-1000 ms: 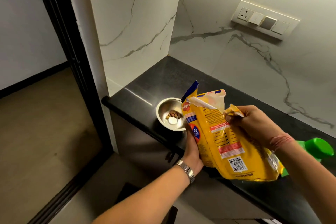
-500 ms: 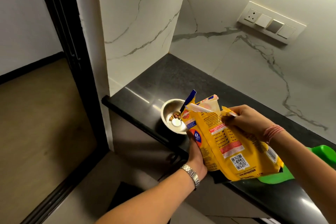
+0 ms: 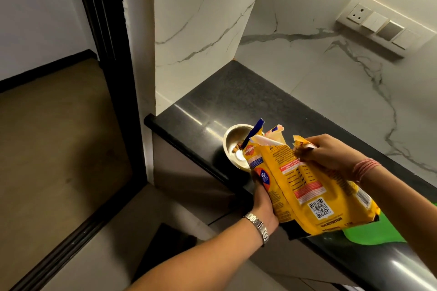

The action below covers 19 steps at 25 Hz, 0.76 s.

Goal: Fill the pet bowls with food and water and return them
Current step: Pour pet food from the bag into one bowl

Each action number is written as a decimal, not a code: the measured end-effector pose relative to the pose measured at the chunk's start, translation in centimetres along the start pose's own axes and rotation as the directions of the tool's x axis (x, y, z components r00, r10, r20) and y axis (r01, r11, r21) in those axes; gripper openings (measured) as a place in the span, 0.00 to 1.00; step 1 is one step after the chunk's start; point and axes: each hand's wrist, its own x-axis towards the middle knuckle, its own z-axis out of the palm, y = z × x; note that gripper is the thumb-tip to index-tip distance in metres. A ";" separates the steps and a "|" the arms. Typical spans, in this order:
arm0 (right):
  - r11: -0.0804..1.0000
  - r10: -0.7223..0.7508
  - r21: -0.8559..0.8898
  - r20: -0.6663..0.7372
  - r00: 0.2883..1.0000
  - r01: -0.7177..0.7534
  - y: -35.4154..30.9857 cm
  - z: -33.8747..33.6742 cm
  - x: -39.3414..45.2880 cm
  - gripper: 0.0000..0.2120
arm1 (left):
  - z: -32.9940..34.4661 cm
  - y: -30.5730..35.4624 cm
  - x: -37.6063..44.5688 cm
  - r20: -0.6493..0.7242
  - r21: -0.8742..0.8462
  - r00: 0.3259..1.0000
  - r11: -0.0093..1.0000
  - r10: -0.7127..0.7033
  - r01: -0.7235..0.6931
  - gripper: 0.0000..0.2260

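A small steel pet bowl stands near the left front edge of the black counter, with a few brown kibbles in it. A yellow pet food bag is tilted over the bowl, its torn mouth above the bowl's right side. My left hand grips the bag's lower left edge from below. My right hand pinches the torn top corner of the bag. The bag hides the right part of the bowl.
A green object lies on the counter behind the bag at the right. Marble walls enclose the counter's back and left, with a switch panel high on the right. A dark door frame and floor lie to the left.
The bag's mouth has moved further over the bowl and covers more of it. Both hands kept their hold on the bag.
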 end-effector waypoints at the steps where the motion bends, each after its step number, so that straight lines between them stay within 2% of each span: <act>1: 1.000 0.005 0.000 0.006 1.000 -0.005 -0.1 0.0 0.1 0.07 | 0.0 0.0 -0.1 0.003 0.008 1.000 1.000 -0.004 0.004 0.34; 10: 0.997 0.058 -0.054 0.048 0.997 -0.056 -1.2 -0.8 0.9 0.13 | 0.7 -0.3 -0.4 0.043 -0.016 0.998 0.999 -0.037 0.037 0.36; 19: 0.997 0.062 -0.059 0.062 0.996 -0.058 -1.0 -1.2 1.7 0.13 | 1.2 -0.1 -0.6 0.063 -0.020 0.997 0.999 -0.033 0.034 0.34</act>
